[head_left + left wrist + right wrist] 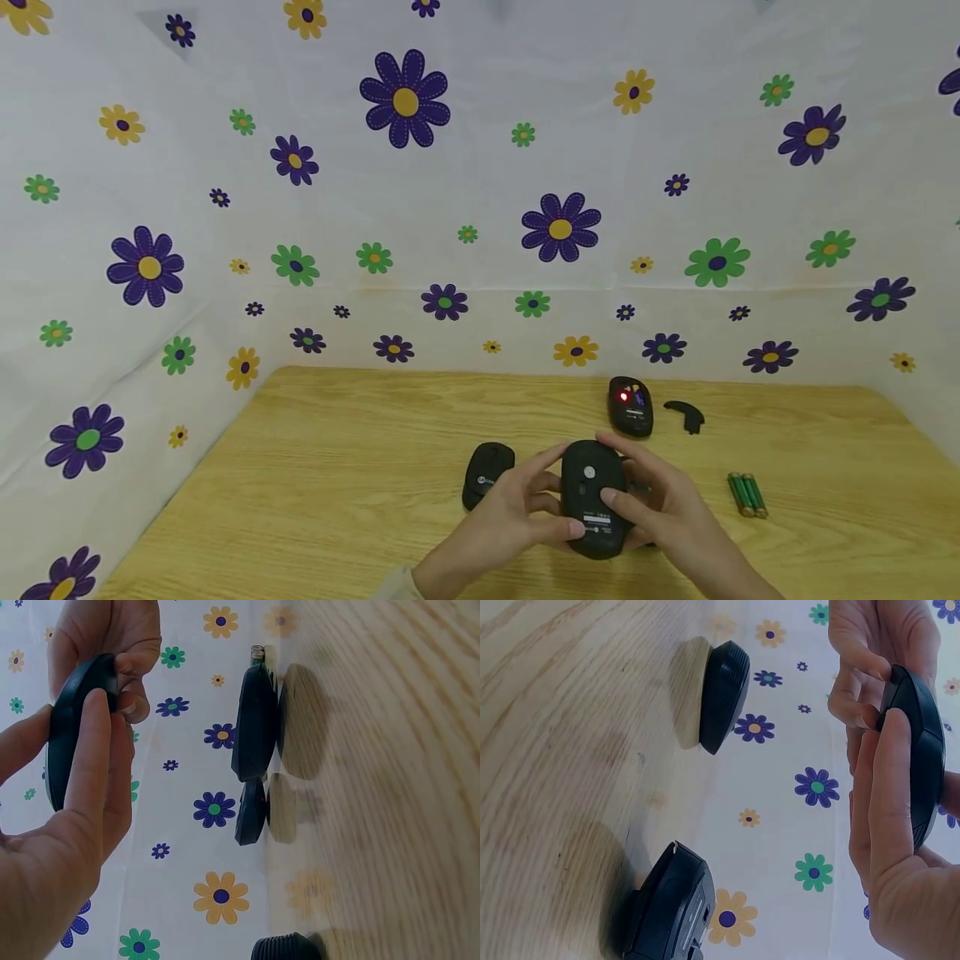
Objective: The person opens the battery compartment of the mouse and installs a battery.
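From my remote station I see a white cloth backdrop printed with purple, yellow and green flowers around the far and left sides of a pale wooden table. At the near side, right of centre, a person's left hand and right hand together hold a black, oval computer mouse, raised off the wood. Each pinches an edge, thumb on the underside and fingers behind. The underside faces the person, showing a pale round spot and a small label.

Another black plastic mouse with ribbed sides sits left of the hands. A dark, rounded mouse stands beyond the right hand, and a black mouse with a glowing red light lies underside up at the far side. To the right are slim green cylindrical batteries, side by side, and, farther back, a small curved black piece.

I judge the step in hand to be handling the held mouse's underside. The next move calls for a steady left pinch, leaving the right thumb free to press or slide.

The right hand hides most of the dark mouse from the head view. The label print is too small to read, and I cannot tell whether the held mouse contains batteries.
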Action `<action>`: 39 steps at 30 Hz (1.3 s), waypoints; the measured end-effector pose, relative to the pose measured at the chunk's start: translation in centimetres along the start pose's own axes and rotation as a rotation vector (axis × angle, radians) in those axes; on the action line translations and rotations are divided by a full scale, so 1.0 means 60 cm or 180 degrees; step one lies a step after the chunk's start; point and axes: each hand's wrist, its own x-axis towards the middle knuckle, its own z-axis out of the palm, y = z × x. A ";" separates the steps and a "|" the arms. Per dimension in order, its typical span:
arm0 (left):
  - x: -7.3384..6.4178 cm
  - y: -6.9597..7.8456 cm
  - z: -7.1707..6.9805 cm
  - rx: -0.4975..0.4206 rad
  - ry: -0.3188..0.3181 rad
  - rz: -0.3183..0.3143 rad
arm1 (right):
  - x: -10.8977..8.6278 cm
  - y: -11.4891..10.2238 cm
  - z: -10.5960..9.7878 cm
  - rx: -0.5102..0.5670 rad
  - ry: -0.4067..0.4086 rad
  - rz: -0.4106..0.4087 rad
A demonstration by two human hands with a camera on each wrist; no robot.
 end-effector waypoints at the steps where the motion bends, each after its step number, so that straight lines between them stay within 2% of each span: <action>1: 0.000 0.000 0.000 0.0005 -0.0002 -0.0009 | 0.000 0.000 0.000 0.0007 -0.0001 -0.0011; 18: -0.002 -0.004 0.005 0.0310 0.0015 0.0097 | -0.003 -0.009 0.009 -0.0397 0.0186 0.0074; 35: -0.006 0.000 0.012 0.0455 0.0066 0.0150 | -0.006 -0.013 0.012 -0.0495 0.0315 0.0171; 39: -0.006 -0.002 0.015 0.0447 0.0089 0.0111 | -0.005 -0.016 0.018 -0.0561 0.0468 0.0259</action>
